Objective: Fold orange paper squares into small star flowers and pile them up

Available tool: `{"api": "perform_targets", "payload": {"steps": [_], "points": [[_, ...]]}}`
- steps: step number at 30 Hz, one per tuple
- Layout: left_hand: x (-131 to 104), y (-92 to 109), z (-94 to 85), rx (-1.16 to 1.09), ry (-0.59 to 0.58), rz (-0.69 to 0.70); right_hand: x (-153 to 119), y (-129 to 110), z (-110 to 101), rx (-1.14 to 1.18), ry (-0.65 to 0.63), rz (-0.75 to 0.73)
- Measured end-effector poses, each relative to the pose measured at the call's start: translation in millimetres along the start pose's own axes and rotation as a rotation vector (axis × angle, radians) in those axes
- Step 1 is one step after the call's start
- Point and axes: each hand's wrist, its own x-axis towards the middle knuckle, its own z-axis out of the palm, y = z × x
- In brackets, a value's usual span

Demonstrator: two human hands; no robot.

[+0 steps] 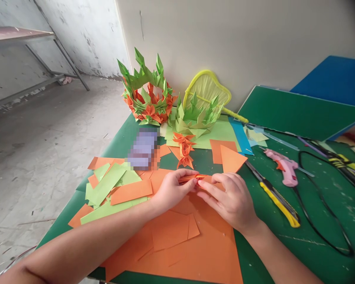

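Note:
Both my hands meet over a large orange paper sheet (213,252). Between them is a small folded piece of orange paper (199,177), mostly covered by fingers. My left hand (176,185) pinches its left side between thumb and fingers. My right hand (232,197) grips the right side with its fingertips. Just beyond lie several folded orange paper flowers (185,150) in a column. Behind them stands a light green folded paper crown (197,118), and to its left a taller green and orange paper crown (149,98).
Paper scraps (109,181) and a blurred phone-like object (143,148) lie left. At right are a yellow utility knife (279,203), a pink glue gun (284,167) with a looping black cord (321,232), and pliers-like tools (343,161). A yellow fan-shaped object (208,88) leans against the wall.

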Motion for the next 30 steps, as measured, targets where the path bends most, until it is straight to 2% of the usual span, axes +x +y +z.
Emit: {"api": "perform_targets", "payload": {"steps": [6, 9, 11, 13, 15, 18, 22, 30], "points": [[0.7, 2.0, -3.2, -0.051, -0.032, -0.032, 1.3, -1.3, 0.7, 0.031, -0.038, -0.003], [1.6, 3.1, -3.1, -0.108, -0.026, -0.043, 0.1, -0.9, 1.2, 0.126, -0.041, 0.026], [1.8, 4.3, -2.2, -0.132, -0.007, -0.055, -1.0, -1.1, 2.2, 0.233, -0.004, 0.114], [1.8, 5.4, -1.4, -0.134, 0.004, -0.072, -1.8, -1.7, 4.2, 0.344, 0.022, 0.263], [1.9, 5.5, -1.2, -0.128, 0.006, -0.08, -2.1, -2.4, 7.0, 0.437, -0.005, 0.395], [2.0, 4.1, -1.8, -0.115, -0.013, -0.068, -2.8, -3.4, 11.3, 0.53, -0.078, 0.468], [1.1, 3.4, -1.5, -0.071, -0.062, -0.059, -4.0, -4.7, 13.4, 0.533, -0.063, 0.455], [-3.3, 12.1, 2.9, -0.006, -0.078, -0.038, 1.4, -9.9, 10.9, 0.341, 0.0, 0.221]]}}
